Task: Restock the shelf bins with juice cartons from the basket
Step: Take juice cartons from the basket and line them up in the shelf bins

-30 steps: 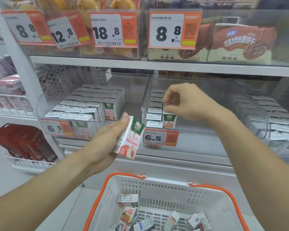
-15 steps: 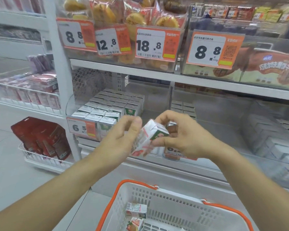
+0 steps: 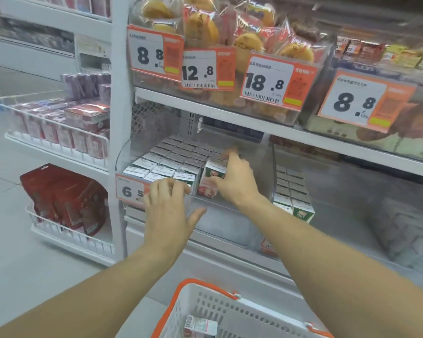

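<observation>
My right hand (image 3: 235, 181) grips a small juice carton (image 3: 209, 179) with a green top and a pink front, set upright at the front right of the left clear bin (image 3: 122, 164). Rows of like cartons (image 3: 171, 159) fill that bin. My left hand (image 3: 169, 206) is spread with straight fingers over the bin's front edge and holds nothing. The white basket with orange rim (image 3: 193, 291) sits at the bottom, with one carton (image 3: 200, 326) showing inside. A second bin to the right holds more cartons (image 3: 293, 193).
Price tags hang on the shelf fronts, one reading 6.5 (image 3: 132, 191) by my left hand. Packaged breads (image 3: 230, 32) fill the shelf above. Wire racks with red packs (image 3: 64, 196) and boxed goods (image 3: 66, 128) stand at the left over grey floor.
The carton passed from my left hand to my right, which carried it up into the left bin. My left hand let go and opened. The view swung left.
</observation>
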Action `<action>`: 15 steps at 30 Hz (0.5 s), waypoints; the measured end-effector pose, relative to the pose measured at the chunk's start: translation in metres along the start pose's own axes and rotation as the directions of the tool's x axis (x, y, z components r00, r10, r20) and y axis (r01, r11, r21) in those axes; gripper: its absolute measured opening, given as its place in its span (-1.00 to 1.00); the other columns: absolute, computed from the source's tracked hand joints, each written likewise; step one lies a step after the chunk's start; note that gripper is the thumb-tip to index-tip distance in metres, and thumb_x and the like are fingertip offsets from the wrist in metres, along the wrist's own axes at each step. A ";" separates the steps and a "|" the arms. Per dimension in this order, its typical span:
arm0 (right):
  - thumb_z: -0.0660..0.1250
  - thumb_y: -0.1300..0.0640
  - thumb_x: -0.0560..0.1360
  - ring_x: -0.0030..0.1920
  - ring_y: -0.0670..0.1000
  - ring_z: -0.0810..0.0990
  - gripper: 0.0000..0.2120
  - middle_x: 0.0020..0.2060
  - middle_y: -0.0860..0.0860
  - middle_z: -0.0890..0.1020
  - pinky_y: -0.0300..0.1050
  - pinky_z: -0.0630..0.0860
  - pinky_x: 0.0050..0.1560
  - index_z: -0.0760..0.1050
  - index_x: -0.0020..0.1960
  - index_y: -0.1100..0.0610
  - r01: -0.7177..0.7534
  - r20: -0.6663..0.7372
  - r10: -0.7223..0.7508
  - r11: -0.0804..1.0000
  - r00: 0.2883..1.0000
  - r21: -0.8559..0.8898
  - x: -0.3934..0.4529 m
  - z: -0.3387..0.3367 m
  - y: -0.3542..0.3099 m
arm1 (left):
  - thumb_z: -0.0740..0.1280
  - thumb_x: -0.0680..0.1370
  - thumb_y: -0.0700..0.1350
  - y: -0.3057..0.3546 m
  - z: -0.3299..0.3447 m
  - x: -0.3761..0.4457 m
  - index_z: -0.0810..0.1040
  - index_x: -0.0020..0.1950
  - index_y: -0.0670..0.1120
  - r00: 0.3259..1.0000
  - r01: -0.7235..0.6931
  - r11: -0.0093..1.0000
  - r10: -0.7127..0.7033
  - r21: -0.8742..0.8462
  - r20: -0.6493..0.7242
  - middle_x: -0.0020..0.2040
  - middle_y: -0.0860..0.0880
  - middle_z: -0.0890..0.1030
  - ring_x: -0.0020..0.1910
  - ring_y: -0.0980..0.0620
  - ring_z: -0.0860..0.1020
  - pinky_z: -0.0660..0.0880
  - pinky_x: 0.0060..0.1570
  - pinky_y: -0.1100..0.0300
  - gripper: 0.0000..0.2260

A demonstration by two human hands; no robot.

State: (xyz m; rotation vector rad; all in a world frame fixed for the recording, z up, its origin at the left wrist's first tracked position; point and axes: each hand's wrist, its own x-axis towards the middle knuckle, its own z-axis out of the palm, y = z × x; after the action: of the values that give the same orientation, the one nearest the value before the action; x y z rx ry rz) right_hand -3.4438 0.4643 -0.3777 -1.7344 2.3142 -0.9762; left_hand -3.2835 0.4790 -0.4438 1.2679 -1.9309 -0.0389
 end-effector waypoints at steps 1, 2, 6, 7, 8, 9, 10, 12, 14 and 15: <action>0.55 0.04 0.42 0.10 0.20 0.61 -0.43 0.17 0.15 0.55 -0.02 0.52 0.08 0.34 0.29 0.12 -0.018 0.016 0.019 1.000 1.000 -0.025 0.005 0.008 0.000 | 0.55 0.33 0.17 0.000 0.001 0.000 0.51 0.04 -0.06 1.000 -0.001 1.000 0.001 -0.002 -0.017 0.02 -0.06 0.46 0.08 -0.10 0.39 0.41 0.07 -0.02 -0.55; 0.56 0.04 0.42 0.10 0.21 0.61 -0.41 0.14 0.16 0.57 -0.03 0.52 0.05 0.33 0.30 0.15 -0.036 0.032 0.038 0.998 0.999 -0.055 0.008 0.015 -0.001 | 0.55 0.32 0.17 0.000 0.002 0.000 0.51 0.04 -0.06 0.999 -0.009 1.000 0.009 -0.002 -0.032 0.01 -0.06 0.45 0.07 -0.10 0.39 0.42 0.05 -0.03 -0.54; 0.58 -0.04 0.37 0.18 0.21 0.56 -0.27 0.20 0.21 0.49 -0.04 0.50 0.07 0.31 0.34 0.24 -0.090 0.132 0.117 0.976 0.984 -0.199 0.018 0.024 0.000 | 0.56 0.31 0.16 -0.001 0.006 0.003 0.50 0.02 -0.06 0.999 -0.012 1.000 0.012 -0.002 -0.042 0.00 -0.07 0.45 0.06 -0.11 0.40 0.43 0.02 -0.05 -0.54; 0.58 -0.06 0.36 0.17 0.20 0.56 -0.26 0.20 0.21 0.47 -0.05 0.49 0.06 0.31 0.33 0.26 -0.098 0.145 0.132 0.970 0.981 -0.224 0.017 0.021 -0.001 | 0.56 0.30 0.16 -0.001 0.006 0.003 0.50 0.02 -0.06 0.999 -0.008 1.000 0.008 0.001 -0.041 0.00 -0.07 0.45 0.07 -0.11 0.40 0.43 0.02 -0.05 -0.54; 0.59 -0.08 0.35 0.14 0.19 0.56 -0.28 0.18 0.20 0.48 -0.06 0.48 0.01 0.33 0.30 0.25 -0.097 0.142 0.133 0.968 0.981 -0.233 0.015 0.017 -0.001 | 0.57 0.30 0.16 -0.001 0.006 0.003 0.51 0.02 -0.06 0.999 -0.004 1.000 0.004 0.001 -0.040 0.01 -0.06 0.45 0.07 -0.10 0.39 0.43 0.03 -0.03 -0.53; 0.59 -0.07 0.36 0.09 0.17 0.57 -0.33 0.16 0.18 0.48 -0.07 0.46 -0.04 0.35 0.25 0.23 -0.081 0.120 0.108 0.973 0.987 -0.218 0.011 0.011 -0.002 | 0.57 0.29 0.17 -0.001 0.005 0.003 0.51 0.01 -0.05 0.999 0.000 1.000 0.000 0.000 -0.038 0.01 -0.06 0.45 0.08 -0.09 0.39 0.42 0.03 -0.02 -0.53; 0.58 -0.02 0.38 0.03 0.15 0.58 -0.42 0.12 0.14 0.47 -0.09 0.46 -0.07 0.36 0.19 0.20 -0.041 0.073 0.054 0.984 0.996 -0.171 0.003 0.004 -0.003 | 0.58 0.29 0.16 -0.001 0.004 0.003 0.51 0.01 -0.05 0.999 0.003 1.000 -0.003 -0.003 -0.034 0.01 -0.05 0.45 0.08 -0.08 0.38 0.41 0.03 0.00 -0.53; 0.50 0.12 0.43 -0.15 0.01 0.56 -0.66 -0.02 0.02 0.43 -0.12 0.48 -0.10 0.35 0.02 0.11 0.129 -0.101 -0.132 0.991 0.986 -0.033 -0.027 -0.011 -0.004 | 0.59 0.28 0.13 0.000 0.001 0.004 0.50 0.01 -0.04 0.999 0.004 1.000 -0.004 -0.008 -0.035 0.02 -0.04 0.45 0.10 -0.07 0.37 0.39 0.05 0.02 -0.54; 0.42 0.26 0.45 -0.29 -0.14 0.42 -0.71 -0.20 -0.05 0.37 -0.34 0.37 -0.21 0.29 -0.15 0.08 0.348 -0.289 -0.316 0.935 0.904 0.068 -0.068 -0.027 0.000 | 0.61 0.29 0.06 0.005 -0.003 0.003 0.50 -0.01 -0.04 0.998 -0.019 0.998 0.015 -0.065 -0.062 0.02 -0.02 0.45 0.08 -0.05 0.36 0.35 0.05 0.05 -0.57; 0.40 0.30 0.45 -0.31 -0.14 0.37 -0.68 -0.26 -0.06 0.35 -0.36 0.30 -0.25 0.27 -0.20 0.07 0.428 -0.341 -0.371 0.898 0.864 0.106 -0.089 -0.033 0.004 | 0.60 0.31 0.00 0.010 -0.006 0.002 0.49 -0.02 -0.05 0.996 -0.057 0.989 0.047 -0.137 -0.074 -0.01 0.00 0.46 0.05 -0.03 0.36 0.35 0.03 0.08 -0.61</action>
State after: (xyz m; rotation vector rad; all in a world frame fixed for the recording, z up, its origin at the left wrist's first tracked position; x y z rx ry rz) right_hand -3.4304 0.5588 -0.3800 -2.1672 1.9667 -1.5821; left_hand -3.2880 0.4846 -0.4342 1.1126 -1.8663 -0.0993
